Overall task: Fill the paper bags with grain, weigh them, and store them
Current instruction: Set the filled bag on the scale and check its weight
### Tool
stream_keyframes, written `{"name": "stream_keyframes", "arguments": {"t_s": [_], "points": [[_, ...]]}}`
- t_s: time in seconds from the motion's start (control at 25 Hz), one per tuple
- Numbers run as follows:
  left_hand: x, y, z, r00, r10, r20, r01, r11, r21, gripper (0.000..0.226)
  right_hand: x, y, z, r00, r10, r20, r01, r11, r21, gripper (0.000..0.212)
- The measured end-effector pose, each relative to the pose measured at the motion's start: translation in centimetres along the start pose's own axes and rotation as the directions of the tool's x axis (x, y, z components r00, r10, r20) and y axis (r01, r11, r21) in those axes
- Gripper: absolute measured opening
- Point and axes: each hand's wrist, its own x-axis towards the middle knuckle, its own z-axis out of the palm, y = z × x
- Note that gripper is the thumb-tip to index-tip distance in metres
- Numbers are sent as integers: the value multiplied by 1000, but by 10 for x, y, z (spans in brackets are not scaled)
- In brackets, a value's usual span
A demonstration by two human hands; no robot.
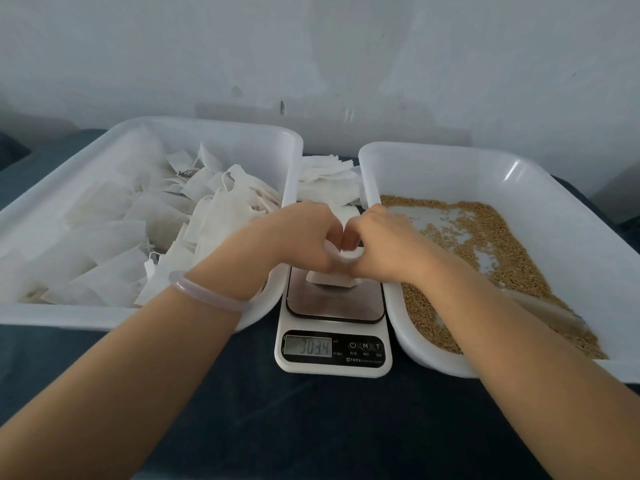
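Markings on the scale

The scale's (pixel 334 356) display (pixel 307 345) shows four digits, seemingly 3034, the first one unclear. To its right, the buttons (pixel 365 346) carry a power sign, M and T. The small print beneath is too fine to read.

I note the left tub (pixel 214 124) and right tub (pixel 433 150) as plain white. The stored bags (pixel 114 216) in the left one are off-white; the paper bag (pixel 330 282) on the scale (pixel 287 363) is white. The grain (pixel 491 244) is golden brown. The scale has a white body, black panel and grey display (pixel 307 345). The cloth (pixel 277 427) is dark blue-green, the bangle (pixel 204 292) pale lilac.
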Motion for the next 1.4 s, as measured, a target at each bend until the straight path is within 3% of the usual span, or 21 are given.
{"name": "stream_keyframes", "arguments": {"t_s": [0.12, 0.2, 1.08, 1.28, 1.4], "points": [[-3, -2, -2, 1000, 25, -11, -25, 1000, -16, 26, -1, 3, -3, 999, 33, 16, -35, 988, 153, 61], [-3, -3, -3, 999, 39, -13, -40, 999, -20, 24, -1, 3, -3, 999, 32, 17, -35, 978, 207, 69], [-2, -8, 1, 996, 35, -78, -44, 993, -108, 8, -2, 5, -2, 1000, 16, -2, -16, 972, 232, 66], [-4, -6, -1, 996, 27, -84, -36, 994, -101, 23, -2, 5, -2, 1000, 21, 5, -21, 973, 232, 63], [-4, -6, -1, 996, 19, -86, -28, 995, -98, 21, -2, 5, -2, 1000, 20, 10, -21, 971, 236, 60]]}}
